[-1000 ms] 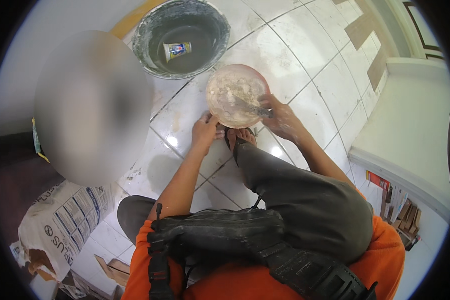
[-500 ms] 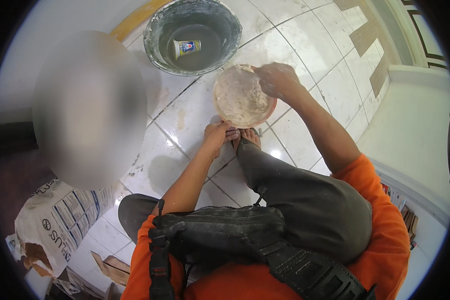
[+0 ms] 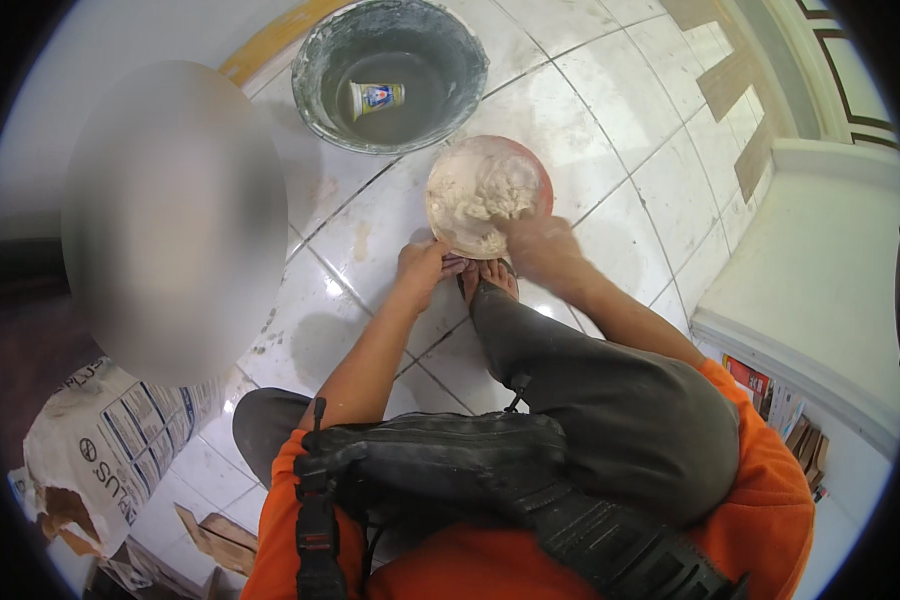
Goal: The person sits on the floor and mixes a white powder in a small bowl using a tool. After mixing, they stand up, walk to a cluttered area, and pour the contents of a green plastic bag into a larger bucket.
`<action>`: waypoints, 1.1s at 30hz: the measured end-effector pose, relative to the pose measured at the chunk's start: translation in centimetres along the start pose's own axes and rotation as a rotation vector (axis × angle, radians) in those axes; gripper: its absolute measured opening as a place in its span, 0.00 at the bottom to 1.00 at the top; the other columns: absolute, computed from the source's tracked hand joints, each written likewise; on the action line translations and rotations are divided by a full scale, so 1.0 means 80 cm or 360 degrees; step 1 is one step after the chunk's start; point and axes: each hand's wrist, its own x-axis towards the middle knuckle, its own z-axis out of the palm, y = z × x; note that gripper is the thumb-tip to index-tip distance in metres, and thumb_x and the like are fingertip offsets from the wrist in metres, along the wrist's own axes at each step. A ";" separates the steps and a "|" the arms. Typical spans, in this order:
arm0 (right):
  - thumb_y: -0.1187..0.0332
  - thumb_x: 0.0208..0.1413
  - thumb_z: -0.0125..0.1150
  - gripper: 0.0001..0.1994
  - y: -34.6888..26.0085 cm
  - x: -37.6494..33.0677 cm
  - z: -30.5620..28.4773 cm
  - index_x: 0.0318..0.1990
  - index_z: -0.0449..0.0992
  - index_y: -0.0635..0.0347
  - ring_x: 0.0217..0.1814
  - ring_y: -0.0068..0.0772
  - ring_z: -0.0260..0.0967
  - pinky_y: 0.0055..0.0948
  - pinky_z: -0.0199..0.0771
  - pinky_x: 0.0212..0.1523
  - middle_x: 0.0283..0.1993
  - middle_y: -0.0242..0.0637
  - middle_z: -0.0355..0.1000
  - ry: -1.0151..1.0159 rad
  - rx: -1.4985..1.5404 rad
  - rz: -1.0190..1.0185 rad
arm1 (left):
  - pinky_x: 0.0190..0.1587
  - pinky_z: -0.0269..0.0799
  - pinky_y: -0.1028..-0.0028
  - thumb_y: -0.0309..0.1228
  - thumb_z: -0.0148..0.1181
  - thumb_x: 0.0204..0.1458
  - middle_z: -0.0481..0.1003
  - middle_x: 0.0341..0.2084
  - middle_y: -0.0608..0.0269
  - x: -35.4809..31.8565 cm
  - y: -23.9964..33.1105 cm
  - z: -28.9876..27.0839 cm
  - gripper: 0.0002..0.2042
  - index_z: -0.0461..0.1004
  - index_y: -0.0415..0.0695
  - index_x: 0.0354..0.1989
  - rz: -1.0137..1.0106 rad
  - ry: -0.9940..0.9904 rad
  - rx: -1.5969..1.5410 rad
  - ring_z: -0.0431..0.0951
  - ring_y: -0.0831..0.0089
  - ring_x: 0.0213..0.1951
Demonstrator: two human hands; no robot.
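Observation:
A shallow reddish bowl (image 3: pixel 544 183) stands on the floor just beyond my feet, holding a lumpy, pale beige paste (image 3: pixel 506 186). My left hand (image 3: pixel 426 268) is closed on the bowl's near left rim, with its fingers partly under the edge. My right hand (image 3: pixel 542 250) reaches over the near right rim, its fingertips at the paste. Motion smears its fingers, and I cannot make out whether anything is in them. Some paste is smeared thinly up the left inside of the bowl.
Past the bowl stands a large dark bucket (image 3: pixel 310 110) of murky water with a printed plastic cup (image 3: pixel 377 97) floating in it. A torn paper sack (image 3: pixel 120 440) is at the lower left, near cardboard (image 3: pixel 220 540). A white ledge (image 3: pixel 790 290) flanks the right side.
My right hand has swept from the bowl's far right side toward its near right rim. The paste is pushed to the right and heaped up. My left hand keeps its hold.

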 end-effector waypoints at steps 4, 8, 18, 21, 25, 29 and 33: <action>0.67 0.56 0.57 0.15 0.042 0.033 -0.016 0.51 0.80 0.48 0.38 0.39 0.80 0.41 0.80 0.37 0.32 0.37 0.80 0.0169 -0.0022 -0.0114 | 0.49 0.85 0.70 0.28 0.53 0.65 0.79 0.46 0.48 -0.005 -0.012 0.015 0.16 0.73 0.26 0.53 -0.0030 0.0178 -0.0078 0.84 0.61 0.45; 0.67 0.55 0.58 0.13 0.094 0.116 0.049 0.48 0.79 0.55 0.35 0.41 0.79 0.40 0.78 0.35 0.30 0.35 0.78 0.0491 -0.0279 -0.0422 | 0.43 0.85 0.72 0.27 0.54 0.62 0.81 0.41 0.47 -0.005 -0.022 0.048 0.14 0.75 0.24 0.47 -0.0143 0.0031 -0.0195 0.85 0.63 0.39; 0.66 0.59 0.58 0.18 0.011 -0.010 -0.037 0.57 0.77 0.53 0.40 0.46 0.80 0.45 0.78 0.42 0.33 0.46 0.80 -0.0115 0.0321 0.0160 | 0.47 0.84 0.67 0.29 0.53 0.62 0.81 0.41 0.48 0.004 -0.006 0.009 0.15 0.75 0.28 0.49 -0.0138 0.0119 -0.0023 0.85 0.61 0.44; 0.65 0.62 0.56 0.18 0.051 -0.030 -0.067 0.59 0.79 0.52 0.50 0.56 0.78 0.47 0.76 0.53 0.46 0.53 0.80 -0.0036 0.0560 0.0329 | 0.48 0.84 0.68 0.29 0.53 0.62 0.81 0.42 0.48 0.000 -0.021 0.017 0.15 0.75 0.27 0.49 -0.0166 0.0006 -0.0113 0.85 0.61 0.44; 0.66 0.60 0.57 0.16 0.114 0.010 -0.025 0.52 0.82 0.56 0.46 0.54 0.79 0.45 0.77 0.51 0.44 0.51 0.81 0.0011 0.0485 0.0257 | 0.49 0.83 0.68 0.29 0.53 0.64 0.80 0.45 0.50 -0.003 -0.016 0.020 0.15 0.75 0.29 0.51 -0.0135 -0.0001 0.0032 0.83 0.62 0.45; 0.69 0.57 0.56 0.13 0.105 0.040 0.024 0.49 0.79 0.59 0.39 0.51 0.80 0.45 0.80 0.41 0.41 0.51 0.80 0.0081 0.0205 0.0069 | 0.50 0.82 0.68 0.31 0.54 0.66 0.80 0.46 0.51 0.010 -0.030 0.009 0.15 0.75 0.30 0.52 -0.0085 -0.0064 0.0015 0.82 0.63 0.45; 0.73 0.57 0.55 0.15 0.049 0.003 0.046 0.52 0.74 0.61 0.37 0.51 0.80 0.46 0.81 0.35 0.44 0.57 0.78 0.0015 0.0212 0.0271 | 0.51 0.81 0.67 0.33 0.55 0.67 0.80 0.45 0.52 0.011 -0.029 0.008 0.16 0.75 0.30 0.52 -0.0053 -0.0055 -0.0006 0.82 0.64 0.45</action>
